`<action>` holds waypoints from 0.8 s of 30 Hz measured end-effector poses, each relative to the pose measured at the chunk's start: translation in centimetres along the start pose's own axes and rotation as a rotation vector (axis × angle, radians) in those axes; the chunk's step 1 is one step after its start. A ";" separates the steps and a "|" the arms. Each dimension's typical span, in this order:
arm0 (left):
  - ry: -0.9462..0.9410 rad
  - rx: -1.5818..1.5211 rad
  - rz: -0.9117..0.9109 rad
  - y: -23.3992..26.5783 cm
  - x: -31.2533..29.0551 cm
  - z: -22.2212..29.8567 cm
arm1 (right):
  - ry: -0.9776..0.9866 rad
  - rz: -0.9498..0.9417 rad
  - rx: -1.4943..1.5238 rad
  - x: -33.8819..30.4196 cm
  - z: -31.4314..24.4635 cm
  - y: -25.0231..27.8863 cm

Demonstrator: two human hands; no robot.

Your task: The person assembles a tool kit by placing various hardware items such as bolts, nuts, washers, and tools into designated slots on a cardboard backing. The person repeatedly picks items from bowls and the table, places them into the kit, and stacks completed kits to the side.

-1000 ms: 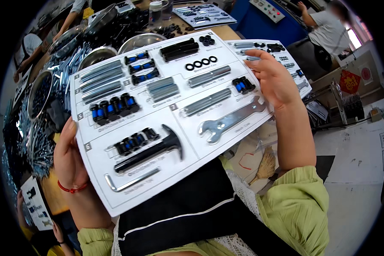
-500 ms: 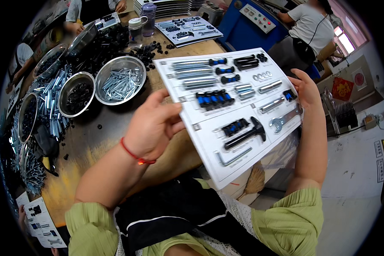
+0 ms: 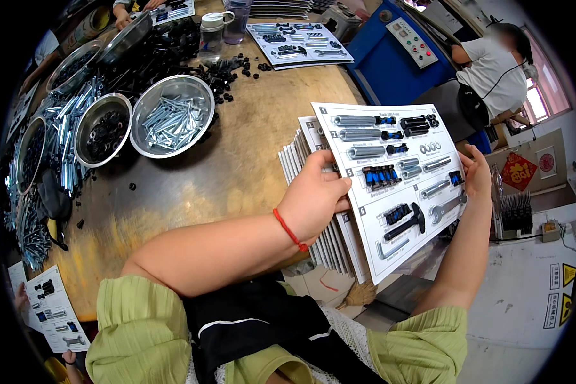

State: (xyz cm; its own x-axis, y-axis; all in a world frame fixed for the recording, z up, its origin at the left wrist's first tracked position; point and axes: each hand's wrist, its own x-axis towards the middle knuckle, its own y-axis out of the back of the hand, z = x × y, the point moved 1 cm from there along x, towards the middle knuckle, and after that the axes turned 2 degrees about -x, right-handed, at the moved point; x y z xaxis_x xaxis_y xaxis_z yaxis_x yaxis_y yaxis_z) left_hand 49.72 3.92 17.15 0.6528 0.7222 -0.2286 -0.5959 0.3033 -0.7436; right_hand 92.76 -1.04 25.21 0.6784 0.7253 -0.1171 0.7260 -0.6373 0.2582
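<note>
Hardware card [image 3: 404, 192]: up in front, right of centre, tilted, between both hands; carries metal tubes, black bolts, a wrench [image 3: 447, 208], a black hammer-shaped tool [image 3: 417, 220], an L-shaped key [image 3: 393, 248].
Left hand [image 3: 310, 198]: fingers curled, nearly closed, pinching the card's left edge; fingertips behind partly hidden.
Right hand [image 3: 477, 176]: fingers half bent round the card's right edge, near the wrench end; grip behind it hidden.
Card vs hands: lies right of left hand, left of right hand; long axis seems to run hand to hand, foreshortened by the tilt.
Card stack [image 3: 331, 249]: upright-ish edges behind and left of the card; left hand is nearer. Contact with the card: can't tell.
Table [image 3: 256, 102]: left of and beyond the hands.
Bowls: silver-pin bowl [image 3: 198, 96], black-ring bowl [image 3: 112, 102] beside it, both well left of the card.
Far end: second card pile [image 3: 301, 59], white-lidded jar [image 3: 210, 40].
Beyond right: blue machine [image 3: 384, 67], seated co-worker [image 3: 489, 80].
Floor: broom [image 3: 360, 293] below the card.
</note>
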 end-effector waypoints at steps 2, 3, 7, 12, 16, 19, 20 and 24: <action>0.005 -0.021 -0.002 -0.6 -0.3 0.3 | -0.021 -0.017 0.019 0.6 0.3 0.5; 0.008 -0.033 -0.003 -0.8 -0.3 0.4 | -0.024 -0.008 0.034 0.8 0.2 0.7; -0.028 -0.022 0.002 -0.5 0.1 0.6 | -0.037 -0.029 0.057 1.0 0.7 -0.1; 0.005 0.306 0.014 0.7 0.2 1.7 | -0.065 -0.093 0.011 1.0 2.7 0.4; 0.030 0.336 -0.008 2.9 -0.2 2.2 | 0.051 -0.008 -0.195 0.9 2.4 0.4; -0.006 0.452 0.008 5.2 -2.8 3.0 | 0.360 0.190 -0.368 -2.5 -0.3 -2.1; 0.008 0.493 0.010 5.9 -3.9 3.5 | 0.486 0.241 -0.529 -4.2 -1.2 -2.7; -0.057 0.597 0.148 9.2 -11.4 5.3 | 1.012 0.307 -0.584 -17.9 -3.6 -5.5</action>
State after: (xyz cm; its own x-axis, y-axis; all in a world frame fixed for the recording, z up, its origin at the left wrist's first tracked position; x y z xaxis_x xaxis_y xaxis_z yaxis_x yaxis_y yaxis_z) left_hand 34.34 1.77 16.24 0.5268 0.8104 -0.2563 -0.8480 0.4807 -0.2231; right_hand 76.18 -9.60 29.38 0.2288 0.6061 0.7618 0.2123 -0.7948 0.5685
